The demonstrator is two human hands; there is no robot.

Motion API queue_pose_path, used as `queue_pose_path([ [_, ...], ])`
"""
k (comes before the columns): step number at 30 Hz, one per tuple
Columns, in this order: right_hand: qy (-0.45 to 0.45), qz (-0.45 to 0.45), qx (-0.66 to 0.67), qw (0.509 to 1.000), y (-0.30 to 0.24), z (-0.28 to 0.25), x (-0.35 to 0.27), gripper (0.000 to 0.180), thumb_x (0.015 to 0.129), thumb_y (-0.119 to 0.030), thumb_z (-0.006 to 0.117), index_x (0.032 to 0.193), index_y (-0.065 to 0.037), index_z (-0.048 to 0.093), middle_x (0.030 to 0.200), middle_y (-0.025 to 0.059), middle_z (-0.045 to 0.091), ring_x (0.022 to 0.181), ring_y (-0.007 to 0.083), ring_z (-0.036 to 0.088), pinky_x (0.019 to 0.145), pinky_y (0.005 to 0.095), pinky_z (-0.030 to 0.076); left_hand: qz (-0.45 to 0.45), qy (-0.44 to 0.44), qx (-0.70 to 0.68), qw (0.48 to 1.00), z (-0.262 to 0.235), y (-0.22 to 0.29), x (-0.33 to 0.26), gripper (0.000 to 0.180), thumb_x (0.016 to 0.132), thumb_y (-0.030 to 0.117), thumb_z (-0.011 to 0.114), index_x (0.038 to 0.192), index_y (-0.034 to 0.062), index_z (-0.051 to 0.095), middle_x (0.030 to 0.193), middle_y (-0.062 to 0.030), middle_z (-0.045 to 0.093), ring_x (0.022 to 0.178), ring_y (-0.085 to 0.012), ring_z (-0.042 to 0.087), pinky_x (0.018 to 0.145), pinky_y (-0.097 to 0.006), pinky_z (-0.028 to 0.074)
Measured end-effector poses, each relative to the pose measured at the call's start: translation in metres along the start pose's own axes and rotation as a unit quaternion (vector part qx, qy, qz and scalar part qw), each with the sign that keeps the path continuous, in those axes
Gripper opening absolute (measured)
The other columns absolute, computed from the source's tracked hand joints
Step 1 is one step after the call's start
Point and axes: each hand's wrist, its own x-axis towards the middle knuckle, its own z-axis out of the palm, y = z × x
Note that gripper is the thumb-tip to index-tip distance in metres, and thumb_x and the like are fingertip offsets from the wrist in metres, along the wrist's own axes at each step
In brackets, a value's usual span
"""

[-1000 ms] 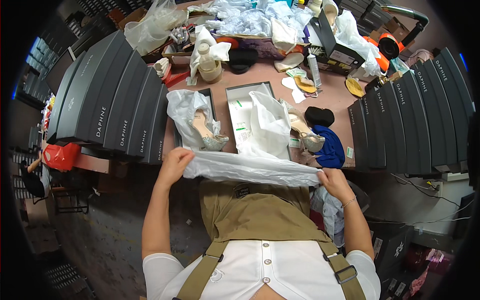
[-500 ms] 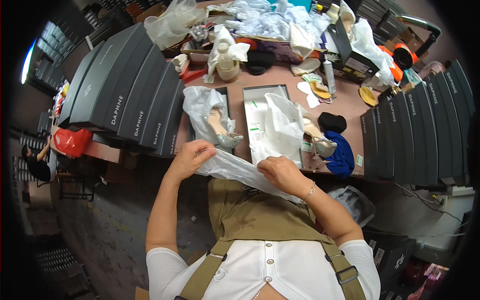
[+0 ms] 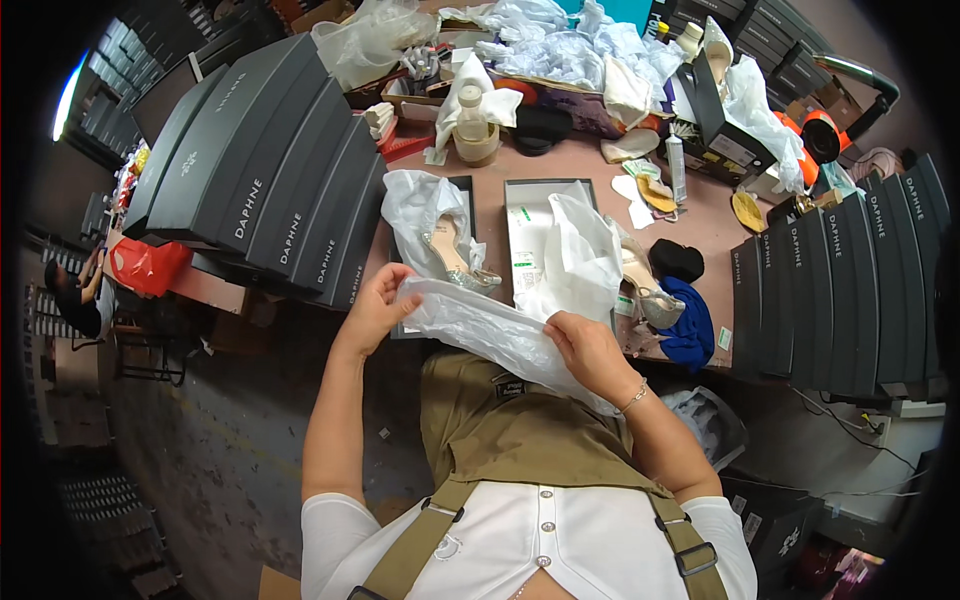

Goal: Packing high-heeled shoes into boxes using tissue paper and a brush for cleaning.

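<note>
In front of my apron, a thin, translucent white plastic bag point(image 3: 490, 330) is stretched between my hands. My left hand point(image 3: 376, 312) has its left end between curled fingers and thumb. The fingers of my right hand point(image 3: 594, 352) pinch the upper edge at the other end. Just beyond lies a glittery silver high-heeled shoe point(image 3: 452, 255) on white wrapping in a dark shoebox point(image 3: 463, 200). To its right, an open shoebox point(image 3: 519, 215) holds crumpled white paper point(image 3: 575, 255). A second glittery shoe point(image 3: 650, 290) rests beside that box, partly hidden by the paper.
Dark shoeboxes point(image 3: 290, 190) stand stacked at the left, with another row point(image 3: 820, 290) at the right. A blue cloth point(image 3: 690, 325) and a black pad point(image 3: 677, 260) lie right of the shoe. Behind are a bottle in a cup point(image 3: 472, 130) and a heap of white wrappings point(image 3: 570, 45).
The plastic bag is spread wider and higher between my hands. My left hand's fingers have loosened from a tight pinch, and my right hand has shifted slightly right. The whole view has moved slightly.
</note>
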Motion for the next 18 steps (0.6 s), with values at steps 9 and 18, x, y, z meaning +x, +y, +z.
queue_pose_path([
  [9,-0.203,0.081,0.158,0.963,0.042,-0.032,-0.059,0.022,0.078,-0.013,0.065,0.092,0.001,0.058,0.074,0.0149,0.059,0.067,0.0225,0.056,0.065,0.0341,0.046,0.062,0.045,0.092,0.993,-0.019,0.027,0.017,0.009,0.089,0.010,0.067,0.089,0.0028,0.062,0.077,0.0052,0.058,0.069,-0.0013,0.050,0.059,-0.019,0.041],
  [18,-0.193,0.307,-0.123,0.924,0.117,-0.039,-0.188,0.021,0.074,-0.016,0.066,0.092,-0.005,0.066,0.093,0.0144,0.066,0.088,0.0258,0.065,0.075,0.0405,0.052,0.069,0.068,0.122,0.988,-0.024,0.022,0.047,0.013,0.086,0.013,0.070,0.086,0.0012,0.063,0.071,0.0053,0.056,0.064,-0.0015,0.048,0.055,-0.020,0.039],
])
